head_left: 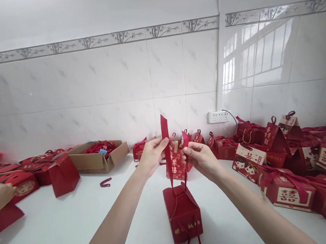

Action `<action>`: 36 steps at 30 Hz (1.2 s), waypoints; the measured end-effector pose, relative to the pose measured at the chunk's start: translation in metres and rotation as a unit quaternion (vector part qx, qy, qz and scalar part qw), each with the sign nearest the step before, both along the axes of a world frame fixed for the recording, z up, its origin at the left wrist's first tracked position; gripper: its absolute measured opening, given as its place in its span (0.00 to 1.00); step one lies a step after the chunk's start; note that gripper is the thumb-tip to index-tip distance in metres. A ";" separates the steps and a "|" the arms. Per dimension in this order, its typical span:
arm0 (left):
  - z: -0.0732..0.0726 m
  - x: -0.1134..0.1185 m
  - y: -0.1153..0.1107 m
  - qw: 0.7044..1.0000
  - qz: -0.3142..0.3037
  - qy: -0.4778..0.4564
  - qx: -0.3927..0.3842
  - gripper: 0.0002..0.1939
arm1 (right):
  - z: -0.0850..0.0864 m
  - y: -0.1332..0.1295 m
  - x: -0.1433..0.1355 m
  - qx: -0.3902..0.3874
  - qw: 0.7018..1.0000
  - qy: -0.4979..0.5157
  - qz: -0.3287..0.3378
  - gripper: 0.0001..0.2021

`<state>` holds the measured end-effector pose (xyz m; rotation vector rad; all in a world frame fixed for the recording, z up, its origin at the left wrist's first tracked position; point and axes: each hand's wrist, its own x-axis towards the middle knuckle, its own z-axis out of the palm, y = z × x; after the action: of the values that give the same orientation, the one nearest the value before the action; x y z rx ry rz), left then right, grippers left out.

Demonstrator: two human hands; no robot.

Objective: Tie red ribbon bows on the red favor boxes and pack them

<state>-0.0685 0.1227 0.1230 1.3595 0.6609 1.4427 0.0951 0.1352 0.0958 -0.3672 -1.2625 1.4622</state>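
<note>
A dark red gift box (184,214) with gold characters and a cord handle stands on the white table in front of me. Two ends of a red ribbon (167,151) rise from its top. My left hand (153,154) pinches one end between thumb and fingers, with the tip sticking up above. The other end is pinched in my right hand (201,157), a short piece showing over the fingers. Both hands are raised above the box and apart. Behind the ribbon stands a red patterned box (175,164), partly covered.
An open cardboard box (91,165) with red ribbon pieces sits at the back left. Red gift boxes (291,191) crowd the right side; a plain red box (63,175) stands left. A red strap (105,182) lies on the table. Another person's hand (1,196) shows at far left.
</note>
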 end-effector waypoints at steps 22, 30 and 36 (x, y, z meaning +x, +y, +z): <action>-0.012 0.031 -0.002 0.962 -0.011 0.263 0.068 0.16 | 0.023 0.012 0.007 0.140 0.961 -0.138 -0.193 0.15; -0.013 0.022 0.000 0.952 -0.099 0.286 0.043 0.19 | 0.010 0.002 0.007 0.133 0.942 -0.128 -0.279 0.28; -0.017 0.025 0.011 0.981 -0.105 0.159 -0.022 0.19 | 0.008 0.014 0.013 0.110 0.964 -0.079 -0.228 0.12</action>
<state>-0.0437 0.1342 0.1065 1.5923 0.7240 1.0481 0.1077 0.1494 0.1034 -0.5894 -1.3453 0.9072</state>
